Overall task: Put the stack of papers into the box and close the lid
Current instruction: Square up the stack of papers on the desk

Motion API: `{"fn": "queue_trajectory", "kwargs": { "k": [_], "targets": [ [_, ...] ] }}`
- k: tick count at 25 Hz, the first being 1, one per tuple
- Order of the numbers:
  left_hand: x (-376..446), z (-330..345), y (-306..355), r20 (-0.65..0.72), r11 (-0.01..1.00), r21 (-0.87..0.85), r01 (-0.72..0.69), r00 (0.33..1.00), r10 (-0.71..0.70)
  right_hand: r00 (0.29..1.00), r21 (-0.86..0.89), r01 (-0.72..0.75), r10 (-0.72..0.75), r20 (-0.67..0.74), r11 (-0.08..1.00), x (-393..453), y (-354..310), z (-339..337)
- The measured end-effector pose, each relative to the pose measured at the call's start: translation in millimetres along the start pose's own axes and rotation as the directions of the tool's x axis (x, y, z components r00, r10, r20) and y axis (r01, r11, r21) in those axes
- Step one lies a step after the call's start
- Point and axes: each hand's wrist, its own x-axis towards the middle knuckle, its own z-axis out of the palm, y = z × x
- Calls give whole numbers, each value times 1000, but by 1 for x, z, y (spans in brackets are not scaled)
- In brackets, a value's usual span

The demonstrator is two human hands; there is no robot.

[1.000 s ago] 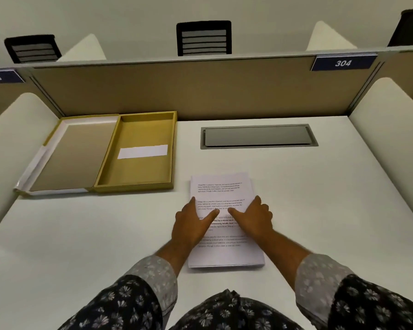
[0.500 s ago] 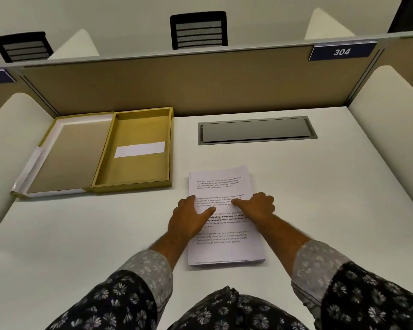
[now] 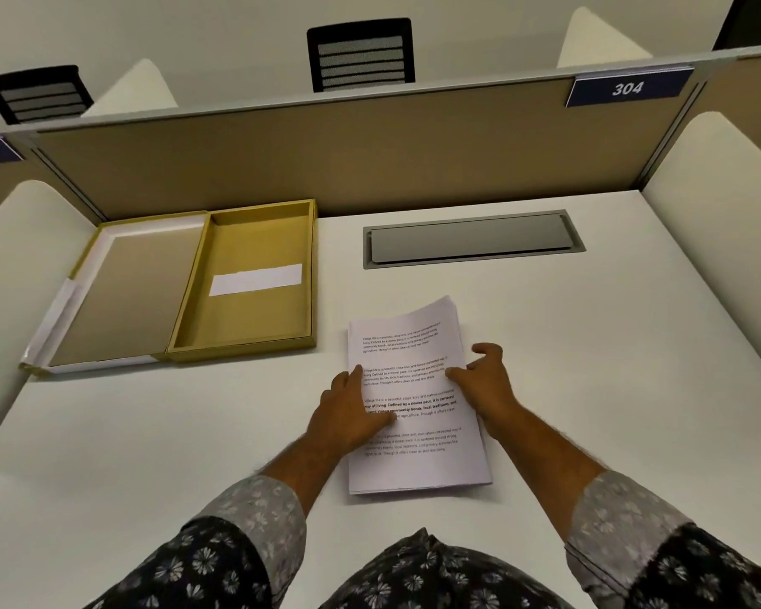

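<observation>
A stack of printed white papers (image 3: 418, 459) lies on the white desk in front of me, its far right corner lifted off the surface. My left hand (image 3: 348, 415) presses flat on the stack's left side. My right hand (image 3: 484, 380) grips the stack's right edge, thumb on top and fingers curled under. To the left, the yellow box (image 3: 242, 345) stands open, with a white slip on its floor. Its lid (image 3: 119, 292) lies flipped open on the box's left.
A grey cable hatch (image 3: 471, 239) is set into the desk behind the papers. A tan divider panel (image 3: 370, 160) closes the back, with cream side partitions (image 3: 721, 265) on the left and right. Black chairs stand beyond the divider.
My right hand slid from the middle of the page to the right edge and curled around it. The stack's far right corner has lifted. My left hand stayed pressed on the paper.
</observation>
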Motion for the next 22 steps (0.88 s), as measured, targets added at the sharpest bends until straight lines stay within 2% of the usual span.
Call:
{"fn": "queue_trajectory", "kwargs": {
  "k": [2,3,4,6,7,9,11,12,14,17,19,22],
  "targets": [
    [0,0,-1,-2,999,-45,-2,1000,2,989,95,-80,67,135,992,-2,3,-8],
    [-1,0,-3,-2,997,-82,6,1000,-6,975,58,-79,65,213,995,-4,4,-13],
    [-1,0,-6,-2,992,-126,16,1000,-16,959,28,-57,47,278,998,-6,6,-17],
    [-5,1,-11,-7,960,-278,35,999,-38,951,12,28,-30,307,1000,-16,4,-19],
    [-8,0,-12,-12,918,-395,42,999,-51,952,14,87,-87,293,996,-24,3,-19],
    [-19,-3,-7,-39,772,-633,58,993,-107,946,34,195,-197,256,980,-45,-1,-20],
    [-30,-14,-4,-37,641,-765,58,990,-134,929,89,268,-281,241,959,-66,-1,-27],
    [-35,-21,-3,-18,588,-807,45,995,-102,917,112,300,-319,240,947,-76,0,-32],
    [-52,-38,6,-42,539,-842,-29,999,-12,888,155,360,-389,247,920,-95,0,-42],
    [-82,-58,23,-300,604,-764,-228,954,-19,841,159,466,-492,224,870,-110,1,-47],
    [-95,-60,27,-411,590,-736,-333,912,1,803,133,551,-567,183,824,-112,3,-45],
    [-102,-48,16,-450,616,-707,-348,893,-12,766,102,608,-615,187,787,-108,13,-39]
  ]
}}
